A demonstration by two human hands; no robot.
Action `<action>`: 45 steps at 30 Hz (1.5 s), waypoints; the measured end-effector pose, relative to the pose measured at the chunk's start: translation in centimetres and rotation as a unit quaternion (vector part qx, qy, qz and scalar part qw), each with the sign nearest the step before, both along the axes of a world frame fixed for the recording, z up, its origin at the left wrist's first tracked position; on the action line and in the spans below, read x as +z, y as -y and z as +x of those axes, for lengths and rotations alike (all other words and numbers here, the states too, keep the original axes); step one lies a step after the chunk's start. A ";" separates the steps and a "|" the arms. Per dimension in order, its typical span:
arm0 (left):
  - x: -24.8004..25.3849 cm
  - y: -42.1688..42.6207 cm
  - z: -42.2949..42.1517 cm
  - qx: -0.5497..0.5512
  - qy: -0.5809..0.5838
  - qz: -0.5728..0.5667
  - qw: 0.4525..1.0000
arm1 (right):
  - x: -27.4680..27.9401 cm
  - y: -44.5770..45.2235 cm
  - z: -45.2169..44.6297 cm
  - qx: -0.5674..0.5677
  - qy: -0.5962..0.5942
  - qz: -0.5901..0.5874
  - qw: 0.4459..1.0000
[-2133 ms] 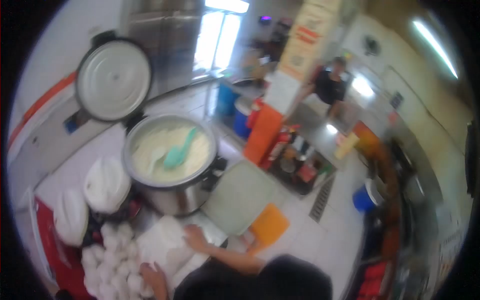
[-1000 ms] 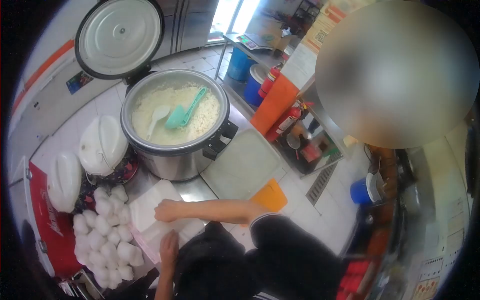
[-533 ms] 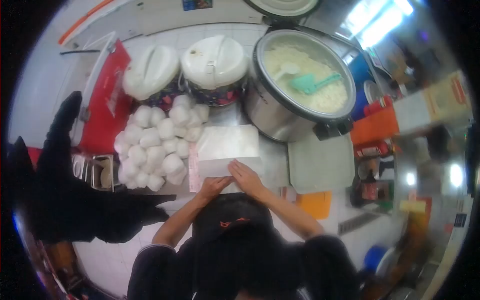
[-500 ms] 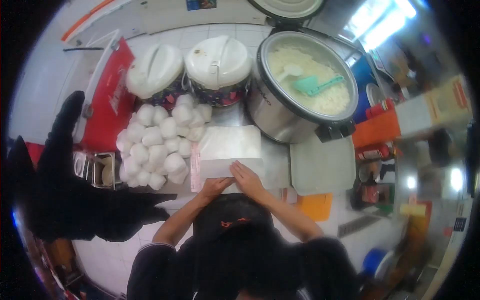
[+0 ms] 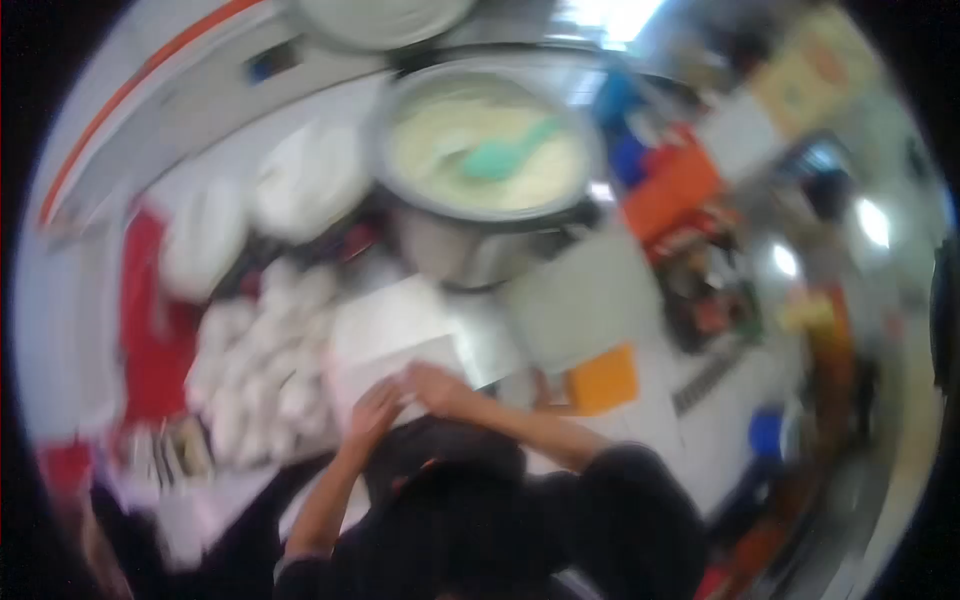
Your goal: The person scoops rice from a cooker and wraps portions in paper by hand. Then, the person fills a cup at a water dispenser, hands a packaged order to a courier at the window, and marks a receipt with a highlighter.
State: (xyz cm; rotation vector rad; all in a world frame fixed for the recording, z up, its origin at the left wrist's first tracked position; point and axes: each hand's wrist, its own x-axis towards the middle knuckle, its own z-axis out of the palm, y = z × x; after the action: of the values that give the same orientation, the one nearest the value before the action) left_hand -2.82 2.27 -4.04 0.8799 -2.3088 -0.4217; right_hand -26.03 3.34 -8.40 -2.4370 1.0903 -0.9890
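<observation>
At the near edge of the worktop (image 5: 490,345), my left hand (image 5: 377,412) and right hand (image 5: 440,388) are close together, fingertips meeting over the near part of the white paper stack (image 5: 390,305). The blur is heavy, so I cannot tell whether either of them pinches the greyish flap (image 5: 425,357) there or only lies against it. The stack sits between a heap of white bundles (image 5: 265,375), just to its left, and a pale tray (image 5: 585,300) at the worktop's right edge. Towards the far edge stands my open cooker (image 5: 435,250), a turquoise scoop (image 5: 490,160) lying on its pale contents. Two white-lidded containers (image 5: 310,185) stand behind the heap, near the far left corner.
</observation>
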 end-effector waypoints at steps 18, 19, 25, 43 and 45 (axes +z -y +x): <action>0.1 5.1 2.0 0.175 0.007 0.292 0.940 | 3.3 8.3 -0.5 -0.213 -0.174 0.387 0.880; 1.4 5.2 1.6 0.159 -0.019 0.286 0.945 | 3.2 8.8 -0.6 -0.185 -0.196 0.325 0.906; -1.0 1.6 2.1 0.090 0.049 0.059 0.993 | 3.7 6.8 -3.6 -0.020 -0.235 0.154 0.959; -4.2 9.7 1.7 0.117 0.126 0.195 0.966 | 5.0 14.9 1.6 0.064 -0.402 0.332 0.851; -4.3 8.3 2.6 0.152 0.078 0.267 0.948 | 3.0 13.1 -0.3 0.030 -0.307 0.328 0.893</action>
State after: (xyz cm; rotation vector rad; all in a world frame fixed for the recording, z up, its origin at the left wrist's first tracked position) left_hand -0.20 -6.05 -8.34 1.5551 -2.1689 -0.8887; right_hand -26.32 -9.79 -5.43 -2.1862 1.2475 0.2169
